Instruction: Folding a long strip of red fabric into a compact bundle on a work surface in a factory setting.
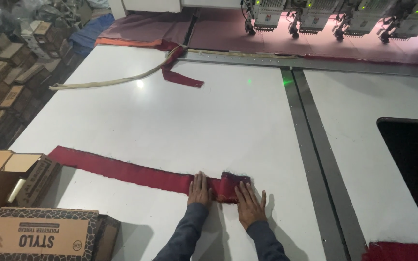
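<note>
A long red fabric strip (122, 170) lies across the white table (209, 121), running from the left edge toward the middle. Its right end is folded or rolled over into a thicker dark-red wad (228, 184). My left hand (199, 189) lies flat on the strip just left of that fold, fingers together. My right hand (250, 203) presses flat on the table at the lower right of the fold, its fingertips touching the cloth. Both forearms wear dark blue-grey sleeves.
Open cardboard boxes (30, 212) stand at the table's lower left, with more stacked boxes (10, 72) beyond the left edge. A beige strap and red cloth scrap (180, 77) lie at the far side. Embroidery machine heads (344, 19) line the back. A metal seam (310, 145) and dark opening (412, 159) sit right.
</note>
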